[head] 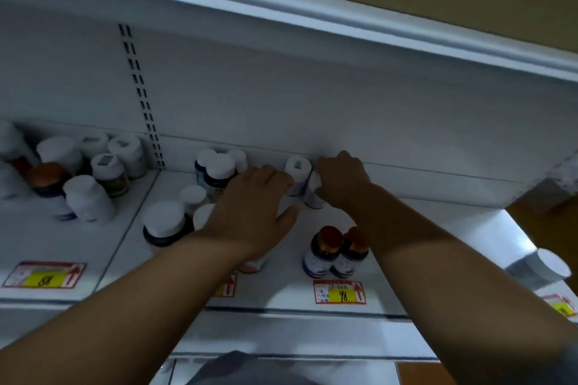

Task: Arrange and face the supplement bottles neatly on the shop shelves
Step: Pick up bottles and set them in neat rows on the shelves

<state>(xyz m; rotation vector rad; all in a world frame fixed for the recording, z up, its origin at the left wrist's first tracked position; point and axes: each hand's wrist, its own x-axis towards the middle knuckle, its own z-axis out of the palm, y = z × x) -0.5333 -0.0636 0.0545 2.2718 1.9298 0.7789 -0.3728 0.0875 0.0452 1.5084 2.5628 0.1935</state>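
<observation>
Deep on the shelf (406, 222), the right hand (341, 180) grips a white-capped bottle (314, 189) to straighten it; the left hand (250, 206), fingers relaxed, steadies its neighbour (297, 175).

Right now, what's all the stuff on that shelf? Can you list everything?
White-capped bottles: about fourteen, white caps, left cluster, middle cluster, two at the back between the hands; exact count unclear.
Brown-capped bottles: three, two at the front right, one far left.
Price tags: four, red and yellow, along the front edge; one half hidden.
Shelf: one, white.
Slotted rail: one, on the back wall.
Left hand: touching a back bottle.
Right hand: grips the other back bottle.
</observation>
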